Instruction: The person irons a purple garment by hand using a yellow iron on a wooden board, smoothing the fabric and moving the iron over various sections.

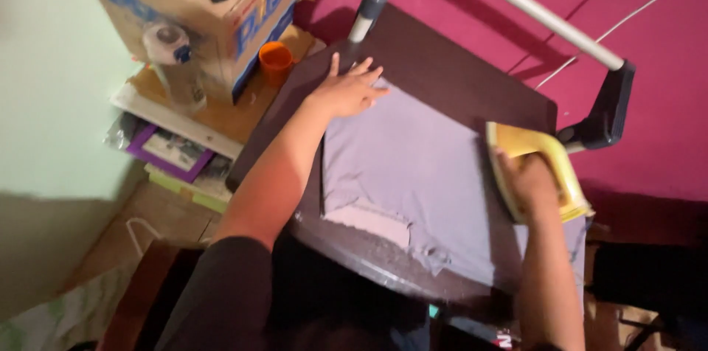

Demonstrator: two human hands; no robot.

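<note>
- The grey cloth [428,174] lies spread flat on the dark ironing board [450,63], with its near edge hanging over the front rim of the board
- The yellow iron [542,170] sits on the right edge of the cloth, near the right side of the board
- The right hand [527,181] is closed around the handle of the iron, fingers wrapped on it
- The left hand [346,91] lies flat and open on the far left corner of the cloth, the fingers spread and pressing it to the board; it clamps nothing
- The 2 hands are well apart, with the open middle of the cloth between them
- A white and grey pole [538,12] with a dark foot runs behind the board, over the magenta floor [649,85]
- An orange cup [276,62] stands just left of the board, beside a cardboard box [221,19]
- Under the box is a low shelf [184,119] with a purple frame [171,152] below it
</note>
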